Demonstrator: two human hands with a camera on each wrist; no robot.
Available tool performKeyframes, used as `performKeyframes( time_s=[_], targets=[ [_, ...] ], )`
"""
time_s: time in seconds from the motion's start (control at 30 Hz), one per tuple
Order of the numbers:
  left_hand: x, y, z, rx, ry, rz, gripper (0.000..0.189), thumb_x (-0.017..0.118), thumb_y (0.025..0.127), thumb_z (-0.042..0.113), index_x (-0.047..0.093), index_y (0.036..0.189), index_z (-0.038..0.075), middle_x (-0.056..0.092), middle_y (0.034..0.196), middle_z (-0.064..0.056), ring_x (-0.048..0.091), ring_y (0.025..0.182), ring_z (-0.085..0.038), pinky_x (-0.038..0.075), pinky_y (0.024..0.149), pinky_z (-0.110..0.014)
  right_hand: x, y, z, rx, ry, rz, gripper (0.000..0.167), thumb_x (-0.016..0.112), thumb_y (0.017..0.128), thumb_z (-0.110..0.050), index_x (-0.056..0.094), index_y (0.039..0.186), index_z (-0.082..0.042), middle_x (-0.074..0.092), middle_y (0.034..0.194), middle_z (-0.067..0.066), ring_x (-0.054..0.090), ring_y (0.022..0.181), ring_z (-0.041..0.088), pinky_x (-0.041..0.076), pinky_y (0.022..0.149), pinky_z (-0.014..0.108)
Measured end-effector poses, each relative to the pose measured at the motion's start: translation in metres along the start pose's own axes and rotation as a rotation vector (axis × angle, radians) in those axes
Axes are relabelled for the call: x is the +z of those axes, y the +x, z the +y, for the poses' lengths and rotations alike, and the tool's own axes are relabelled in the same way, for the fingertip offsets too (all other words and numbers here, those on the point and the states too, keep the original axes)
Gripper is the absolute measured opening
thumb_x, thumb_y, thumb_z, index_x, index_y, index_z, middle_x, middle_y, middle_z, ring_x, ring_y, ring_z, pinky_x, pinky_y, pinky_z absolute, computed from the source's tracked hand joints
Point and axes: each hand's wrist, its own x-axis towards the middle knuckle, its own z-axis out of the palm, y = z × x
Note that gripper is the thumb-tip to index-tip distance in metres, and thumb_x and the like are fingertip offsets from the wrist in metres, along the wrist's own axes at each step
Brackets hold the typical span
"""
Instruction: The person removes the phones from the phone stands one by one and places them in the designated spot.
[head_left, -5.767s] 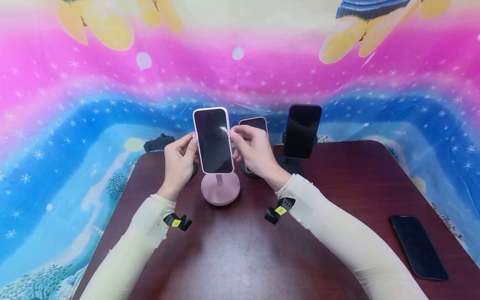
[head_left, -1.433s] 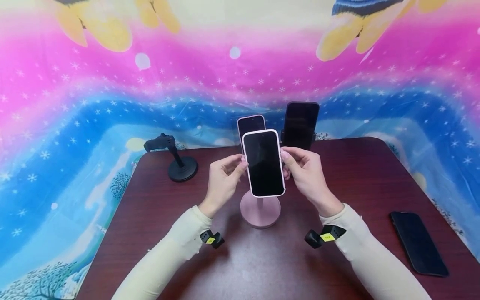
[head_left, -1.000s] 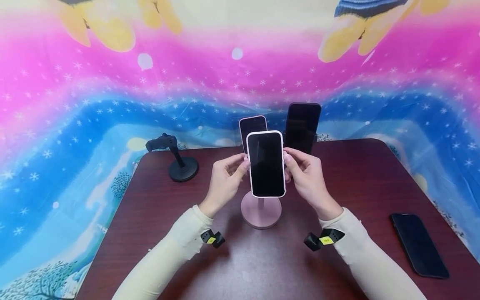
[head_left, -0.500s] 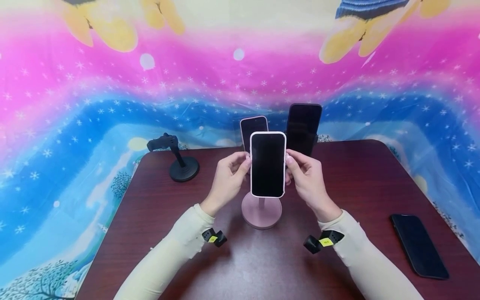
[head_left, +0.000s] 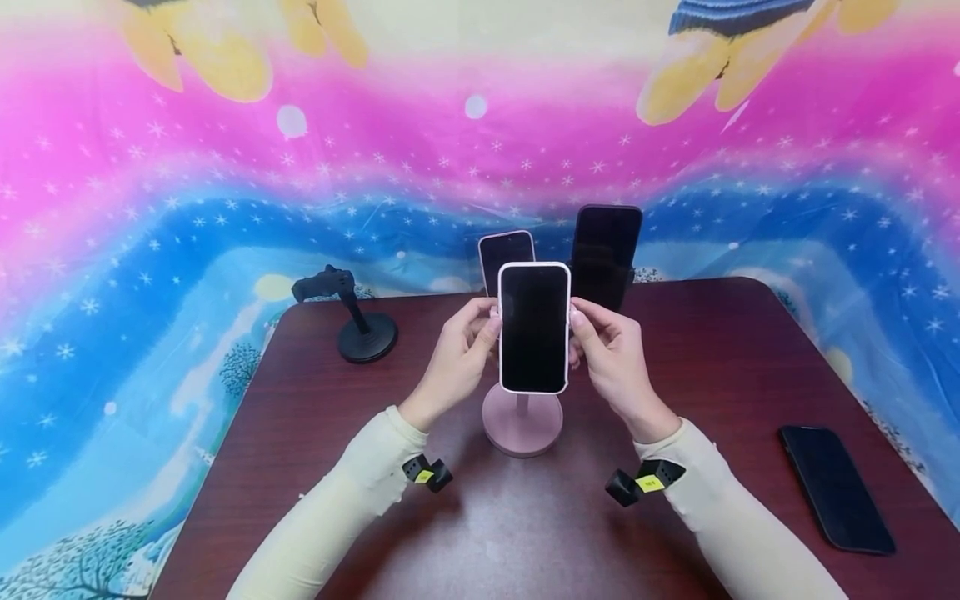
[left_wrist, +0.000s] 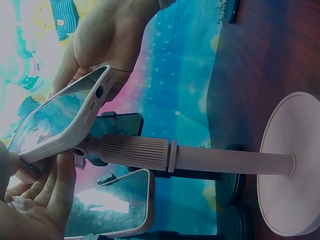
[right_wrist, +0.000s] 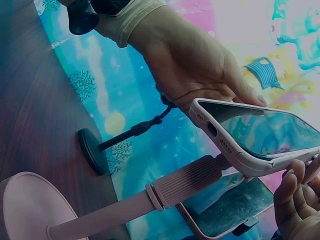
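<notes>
A smartphone in a pale pink case (head_left: 534, 329) stands upright with its dark screen facing me, on a pink phone stand (head_left: 522, 423) with a round base. The left hand (head_left: 457, 354) grips its left edge, thumb in front and fingers curled behind. On the opposite edge, the right hand (head_left: 618, 358) pinches the phone between thumb and fingers. The left wrist view shows the ribbed stem (left_wrist: 135, 151) of the stand rising to the back of the phone. Fingertips behind the phone are partly hidden.
Behind stand a pink-edged phone (head_left: 506, 250) and a taller black phone (head_left: 606, 250), both on holders. A bare black phone stand (head_left: 366, 336) is at the back left. Another black phone (head_left: 837, 489) lies flat near the right edge of the brown table (head_left: 675, 508).
Compared with the oldest frame, both hands, the pink stand and its phone have shifted right and nearer, uncovering the black stand. During the last second the phone has straightened slightly.
</notes>
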Motion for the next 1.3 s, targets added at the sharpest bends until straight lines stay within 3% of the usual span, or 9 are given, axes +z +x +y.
performKeyframes(
  time_s=[0.07, 0.23, 0.33, 0.47, 0.57, 0.8, 0.93, 1.1, 1.3],
  targets=[
    [0.000, 0.000, 0.000, 0.003, -0.009, -0.012, 0.030, 0.045, 0.107, 0.008, 0.052, 0.132, -0.006, 0.069, 0.098, -0.031, 0.064, 0.069, -0.006, 0.061, 0.062, -0.034, 0.000, 0.000, 0.000, 0.001, 0.001, 0.003, 0.031, 0.054, 0.102, 0.000, 0.059, 0.129, 0.014, 0.065, 0.071, -0.011, 0.055, 0.050, 0.003, 0.052, 0.049, 0.017],
    [-0.001, 0.000, 0.000, 0.014, -0.006, -0.026, 0.033, 0.044, 0.108, 0.007, 0.050, 0.137, -0.006, 0.068, 0.102, -0.029, 0.063, 0.071, -0.006, 0.059, 0.062, -0.029, 0.000, 0.000, 0.000, -0.004, 0.000, 0.001, 0.031, 0.054, 0.102, -0.001, 0.059, 0.129, 0.014, 0.066, 0.072, -0.011, 0.055, 0.050, 0.004, 0.052, 0.049, 0.017],
    [-0.002, 0.000, 0.000, 0.012, 0.011, -0.033, 0.035, 0.044, 0.108, 0.008, 0.050, 0.139, -0.006, 0.068, 0.103, -0.029, 0.064, 0.071, -0.006, 0.061, 0.063, -0.032, -0.001, 0.001, -0.001, 0.000, -0.009, -0.003, 0.031, 0.054, 0.103, -0.002, 0.060, 0.128, 0.014, 0.066, 0.071, -0.011, 0.056, 0.049, 0.004, 0.053, 0.049, 0.018],
    [-0.003, 0.001, 0.000, 0.009, 0.015, -0.038, 0.036, 0.044, 0.108, 0.009, 0.050, 0.140, -0.006, 0.069, 0.102, -0.030, 0.065, 0.069, -0.006, 0.061, 0.065, -0.052, -0.002, 0.004, -0.004, 0.011, -0.031, -0.017, 0.030, 0.054, 0.103, -0.004, 0.062, 0.126, 0.013, 0.066, 0.070, -0.011, 0.056, 0.049, 0.004, 0.053, 0.048, 0.019],
    [-0.004, 0.001, 0.000, 0.012, 0.008, -0.042, 0.036, 0.044, 0.108, 0.009, 0.049, 0.140, -0.007, 0.069, 0.101, -0.030, 0.065, 0.068, -0.007, 0.059, 0.064, -0.058, -0.003, 0.009, -0.007, 0.003, -0.063, -0.027, 0.028, 0.053, 0.103, -0.006, 0.064, 0.121, 0.014, 0.065, 0.069, -0.011, 0.056, 0.051, 0.005, 0.051, 0.048, 0.019],
    [-0.005, 0.000, 0.000, 0.012, 0.008, -0.047, 0.037, 0.044, 0.108, 0.009, 0.049, 0.140, -0.007, 0.068, 0.100, -0.030, 0.065, 0.067, -0.008, 0.061, 0.062, -0.051, -0.006, 0.023, -0.017, -0.081, -0.136, -0.022, 0.028, 0.053, 0.104, -0.010, 0.068, 0.109, 0.013, 0.061, 0.072, -0.011, 0.053, 0.064, 0.006, 0.048, 0.059, 0.017],
    [-0.005, 0.000, 0.000, 0.011, 0.003, -0.046, 0.037, 0.044, 0.108, 0.009, 0.049, 0.141, -0.007, 0.068, 0.101, -0.030, 0.065, 0.067, -0.007, 0.059, 0.063, -0.058, -0.004, 0.032, -0.025, -0.112, -0.154, -0.066, 0.027, 0.055, 0.103, -0.010, 0.069, 0.114, 0.011, 0.065, 0.075, -0.014, 0.057, 0.067, 0.006, 0.052, 0.068, 0.020],
    [-0.006, 0.000, -0.001, 0.009, 0.005, -0.043, 0.037, 0.044, 0.108, 0.009, 0.049, 0.141, -0.007, 0.068, 0.100, -0.030, 0.065, 0.067, -0.009, 0.059, 0.064, -0.059, 0.002, 0.042, -0.034, -0.100, -0.211, -0.147, 0.026, 0.060, 0.102, -0.015, 0.070, 0.119, 0.002, 0.065, 0.074, -0.012, 0.055, 0.060, 0.011, 0.048, 0.055, 0.024],
    [-0.005, 0.000, -0.002, 0.014, 0.004, -0.049, 0.037, 0.044, 0.108, 0.009, 0.049, 0.141, -0.006, 0.068, 0.100, -0.030, 0.067, 0.069, -0.021, 0.062, 0.061, -0.041, 0.009, 0.049, -0.040, -0.039, -0.226, -0.254, 0.028, 0.063, 0.100, -0.020, 0.070, 0.117, 0.000, 0.072, 0.086, -0.013, 0.067, 0.071, 0.009, 0.058, 0.065, 0.022]
  ],
)
